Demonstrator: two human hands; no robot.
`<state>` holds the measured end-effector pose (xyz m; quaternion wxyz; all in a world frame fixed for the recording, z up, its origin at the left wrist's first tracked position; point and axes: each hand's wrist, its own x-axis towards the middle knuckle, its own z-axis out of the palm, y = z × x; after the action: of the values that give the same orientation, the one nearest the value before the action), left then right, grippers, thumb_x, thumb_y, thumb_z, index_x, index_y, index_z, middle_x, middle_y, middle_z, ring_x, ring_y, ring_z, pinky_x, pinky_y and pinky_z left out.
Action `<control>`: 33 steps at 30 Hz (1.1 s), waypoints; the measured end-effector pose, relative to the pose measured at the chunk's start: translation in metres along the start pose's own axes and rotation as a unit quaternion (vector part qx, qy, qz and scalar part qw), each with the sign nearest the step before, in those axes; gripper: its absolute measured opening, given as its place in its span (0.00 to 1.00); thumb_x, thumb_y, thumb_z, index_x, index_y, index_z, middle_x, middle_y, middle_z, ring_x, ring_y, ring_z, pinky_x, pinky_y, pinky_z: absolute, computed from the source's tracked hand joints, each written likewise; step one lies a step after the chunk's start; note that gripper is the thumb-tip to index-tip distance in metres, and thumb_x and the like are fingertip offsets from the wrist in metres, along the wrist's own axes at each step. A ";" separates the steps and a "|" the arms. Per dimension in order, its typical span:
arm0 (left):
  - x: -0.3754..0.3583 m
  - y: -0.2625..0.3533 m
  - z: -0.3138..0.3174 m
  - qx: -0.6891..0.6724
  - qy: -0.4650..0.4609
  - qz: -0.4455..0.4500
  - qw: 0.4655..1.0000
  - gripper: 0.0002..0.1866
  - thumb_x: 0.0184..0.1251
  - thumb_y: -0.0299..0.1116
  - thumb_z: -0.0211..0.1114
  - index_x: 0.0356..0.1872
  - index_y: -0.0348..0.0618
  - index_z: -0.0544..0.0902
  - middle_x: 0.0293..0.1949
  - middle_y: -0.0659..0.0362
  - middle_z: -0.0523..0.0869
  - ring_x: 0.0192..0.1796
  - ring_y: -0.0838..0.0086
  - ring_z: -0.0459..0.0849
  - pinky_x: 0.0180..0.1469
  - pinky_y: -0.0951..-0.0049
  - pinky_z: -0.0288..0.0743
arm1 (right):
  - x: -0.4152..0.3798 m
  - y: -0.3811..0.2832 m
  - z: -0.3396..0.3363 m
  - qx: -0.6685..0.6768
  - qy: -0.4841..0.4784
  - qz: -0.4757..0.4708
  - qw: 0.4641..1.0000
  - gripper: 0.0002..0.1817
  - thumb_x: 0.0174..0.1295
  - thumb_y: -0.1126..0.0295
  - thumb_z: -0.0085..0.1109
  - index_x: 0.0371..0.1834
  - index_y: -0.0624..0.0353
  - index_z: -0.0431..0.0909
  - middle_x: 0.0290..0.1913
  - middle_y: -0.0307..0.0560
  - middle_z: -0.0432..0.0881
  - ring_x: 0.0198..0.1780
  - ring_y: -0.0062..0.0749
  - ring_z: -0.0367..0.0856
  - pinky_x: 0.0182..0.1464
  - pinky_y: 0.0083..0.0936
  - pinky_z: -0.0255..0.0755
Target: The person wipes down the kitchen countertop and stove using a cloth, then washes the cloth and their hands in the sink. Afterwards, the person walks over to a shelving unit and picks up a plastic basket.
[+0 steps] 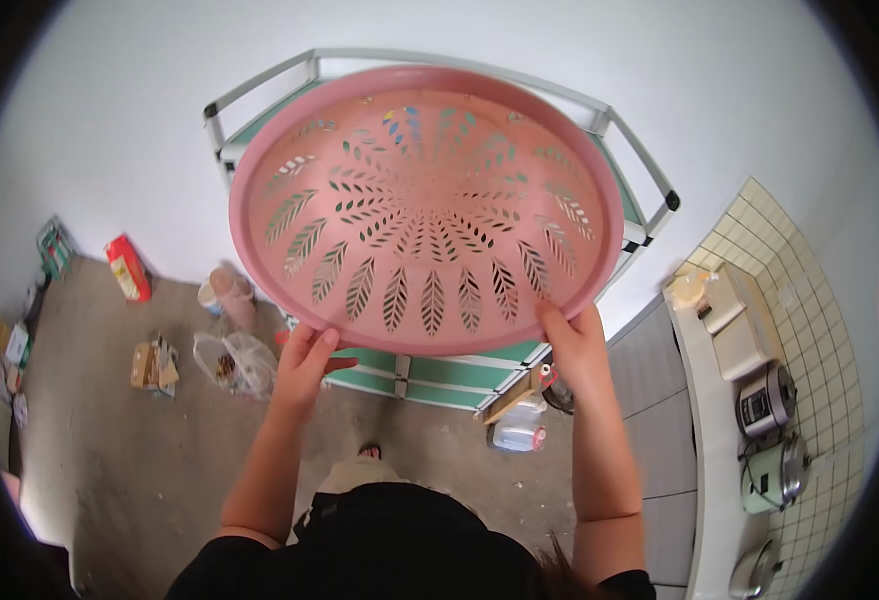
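A large pink plastic colander basket [429,235] with leaf-shaped holes is held up in front of me, its inside facing me. My left hand [309,360] grips the lower left of its rim, thumb on the near side. At the lower right, my right hand [574,340] grips the rim with the thumb over the inner wall. Behind the basket stands a shelf rack [439,375] with green panels and a grey metal rail, mostly hidden by the basket. Some coloured items show through the holes.
On the right runs a counter [694,400] with a rice cooker [765,400] and a green pot [771,475]. A clear plastic jug [519,428] stands on the floor by the rack. Leftward lie a plastic bag [244,365], a cardboard box [154,366] and a red packet [128,268].
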<state>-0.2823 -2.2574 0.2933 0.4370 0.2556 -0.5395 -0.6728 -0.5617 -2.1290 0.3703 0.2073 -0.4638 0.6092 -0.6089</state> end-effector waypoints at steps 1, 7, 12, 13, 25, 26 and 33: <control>-0.008 -0.007 -0.008 0.005 0.020 -0.014 1.000 0.21 0.75 0.37 0.52 0.63 0.39 0.68 0.55 0.55 0.80 0.52 0.69 0.82 0.48 0.67 0.80 | -0.006 0.004 0.005 0.008 -0.009 -0.015 1.000 0.13 0.65 0.71 0.55 0.49 0.65 0.74 0.32 0.36 0.79 0.29 0.16 0.72 0.30 0.17 0.65; -0.073 -0.032 -0.052 0.037 0.136 -0.046 0.989 0.17 0.73 0.35 0.56 0.55 0.34 0.76 0.50 0.55 0.83 0.47 0.73 0.82 0.47 0.71 0.81 | -0.037 0.053 0.041 0.082 -0.111 0.052 0.989 0.15 0.65 0.76 0.53 0.54 0.69 0.73 0.47 0.44 0.82 0.47 0.24 0.77 0.50 0.22 0.70; -0.133 -0.031 -0.088 0.096 0.236 -0.042 0.966 0.18 0.72 0.31 0.55 0.59 0.36 0.72 0.48 0.57 0.82 0.43 0.74 0.82 0.42 0.75 0.79 | -0.063 0.077 0.104 0.115 -0.171 0.185 0.961 0.19 0.64 0.74 0.56 0.57 0.68 0.72 0.49 0.47 0.81 0.45 0.27 0.80 0.45 0.23 0.74; -0.144 -0.028 -0.096 0.115 0.255 -0.038 0.959 0.19 0.71 0.30 0.55 0.60 0.37 0.71 0.48 0.57 0.82 0.42 0.74 0.82 0.41 0.76 0.78 | -0.067 0.084 0.119 0.113 -0.192 0.231 0.947 0.19 0.63 0.73 0.56 0.57 0.68 0.71 0.49 0.48 0.81 0.44 0.27 0.80 0.43 0.23 0.75; -0.333 -0.038 -0.286 0.059 0.509 -0.186 0.838 0.23 0.57 0.27 0.59 0.56 0.36 0.72 0.40 0.58 0.82 0.32 0.77 0.81 0.29 0.78 0.75 | -0.154 0.086 0.370 0.025 -0.609 0.409 0.679 0.26 0.66 0.58 0.55 0.62 0.63 0.67 0.51 0.52 0.80 0.46 0.38 0.84 0.43 0.33 0.83; -0.346 -0.028 -0.296 0.053 0.534 -0.190 0.822 0.23 0.57 0.28 0.59 0.55 0.36 0.72 0.38 0.58 0.82 0.29 0.77 0.80 0.26 0.78 0.74 | -0.166 0.092 0.396 0.019 -0.622 0.406 0.669 0.27 0.66 0.58 0.56 0.62 0.63 0.67 0.52 0.52 0.80 0.47 0.38 0.83 0.43 0.33 0.83; -0.451 0.052 -0.387 0.045 0.612 -0.188 0.767 0.22 0.56 0.27 0.57 0.55 0.35 0.73 0.38 0.57 0.82 0.31 0.75 0.80 0.26 0.76 0.74 | -0.248 0.067 0.585 0.012 -0.690 0.426 0.585 0.23 0.69 0.64 0.51 0.64 0.62 0.65 0.57 0.52 0.77 0.51 0.38 0.82 0.51 0.36 0.79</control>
<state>0.2695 -2.0646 0.1742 0.5276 0.7285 -0.1291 -0.4175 0.0154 -2.2595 0.1300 0.8067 -0.4297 0.4032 0.0449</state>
